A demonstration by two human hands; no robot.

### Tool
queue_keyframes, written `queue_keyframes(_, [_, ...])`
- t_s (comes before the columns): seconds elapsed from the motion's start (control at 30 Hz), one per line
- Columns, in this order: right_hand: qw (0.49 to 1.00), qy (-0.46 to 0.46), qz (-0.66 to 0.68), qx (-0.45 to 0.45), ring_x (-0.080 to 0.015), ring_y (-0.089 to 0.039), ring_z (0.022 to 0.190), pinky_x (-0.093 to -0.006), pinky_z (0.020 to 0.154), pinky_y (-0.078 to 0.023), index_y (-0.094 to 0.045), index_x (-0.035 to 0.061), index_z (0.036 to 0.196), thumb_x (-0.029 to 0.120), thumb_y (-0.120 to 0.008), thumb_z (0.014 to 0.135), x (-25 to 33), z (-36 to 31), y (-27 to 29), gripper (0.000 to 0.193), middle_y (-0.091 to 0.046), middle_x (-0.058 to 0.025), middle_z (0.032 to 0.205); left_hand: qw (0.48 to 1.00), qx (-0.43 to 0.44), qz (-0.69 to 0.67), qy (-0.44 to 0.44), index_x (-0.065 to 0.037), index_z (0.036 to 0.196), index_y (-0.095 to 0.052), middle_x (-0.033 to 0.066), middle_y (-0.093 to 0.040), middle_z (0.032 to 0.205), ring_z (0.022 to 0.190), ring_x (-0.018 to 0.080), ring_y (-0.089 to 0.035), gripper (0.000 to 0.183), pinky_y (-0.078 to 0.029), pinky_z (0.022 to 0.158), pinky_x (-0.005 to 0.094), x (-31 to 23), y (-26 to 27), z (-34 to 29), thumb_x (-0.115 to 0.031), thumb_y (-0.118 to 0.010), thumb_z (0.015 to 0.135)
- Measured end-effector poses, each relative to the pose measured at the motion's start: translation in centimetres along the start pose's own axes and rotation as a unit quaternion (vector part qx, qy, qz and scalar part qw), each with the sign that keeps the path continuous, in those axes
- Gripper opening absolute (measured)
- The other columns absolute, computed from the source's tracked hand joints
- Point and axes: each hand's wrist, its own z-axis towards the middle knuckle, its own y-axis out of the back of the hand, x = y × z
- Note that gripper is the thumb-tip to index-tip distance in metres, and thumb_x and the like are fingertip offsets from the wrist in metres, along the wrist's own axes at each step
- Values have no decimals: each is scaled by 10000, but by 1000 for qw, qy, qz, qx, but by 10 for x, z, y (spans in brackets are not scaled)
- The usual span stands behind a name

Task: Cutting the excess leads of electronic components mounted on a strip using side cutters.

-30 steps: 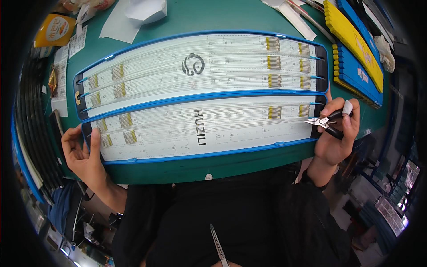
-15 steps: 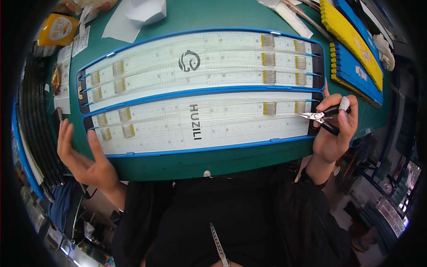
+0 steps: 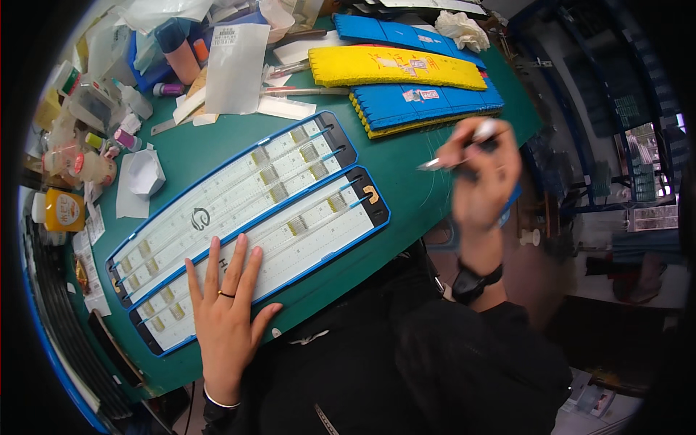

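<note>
An open, blue-edged fishing rig case [image 3: 319, 250] lies slantwise on the green mat. Fine lines run along its two white panels, held at several yellowish coil-like pieces with blue tips at the ends. My left hand [image 3: 226, 319] rests flat on the nearer panel, fingers spread, a dark ring on one. Raised above the mat to the right of the case, my right hand [image 3: 487, 181] is blurred by motion. Its fingers are closed around small nippers [image 3: 431, 165], whose metal jaws point left. The handles are mostly hidden in the palm.
Yellow [image 3: 391, 67] and blue [image 3: 449, 101] notched foam boards are stacked at the back right. A clear packet [image 3: 235, 69], bottles and a white paper tray [image 3: 145, 174] crowd the far left. Black rods [image 3: 47, 304] line the left edge. Thin loose lines lie on the mat [image 3: 406, 170].
My right hand has moved away from the case's right end with the nippers. My left hand has moved from the left end onto the panel. The view has turned rightward.
</note>
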Motion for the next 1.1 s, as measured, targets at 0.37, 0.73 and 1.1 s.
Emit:
queue_keyframes(0.37, [674,32,-737,47,-418,-588,930,-476,765,-479,-537,49,1014,187,-589,930,-52,65,121,170,-549,-148,1072,998,-58,-33,-3,-113,1401,-485,71,-408,1505,1438,334,-267,665,-118,1175,562,13,-5,-10,-354,-672,810])
queue_keyframes(0.73, [532,-60,-841,80,-400,-617,922,-464,798,-500,-606,-8,1002,195,-561,949,-42,78,104,215,-551,-150,1140,996,-75,-40,-2,-128,1411,-460,57,-368,1528,1438,307,-270,702,-165,1170,557,22,-14,-13,-401,-686,805])
queue_keyframes(1.1, [614,51,-786,45,-322,-641,906,-391,769,-509,-673,1,938,207,-652,844,-49,74,112,227,-617,-67,1090,997,-67,-42,-2,-128,1427,-439,72,-351,1535,1430,323,-280,734,-172,1167,555,21,-11,-11,-407,-694,798])
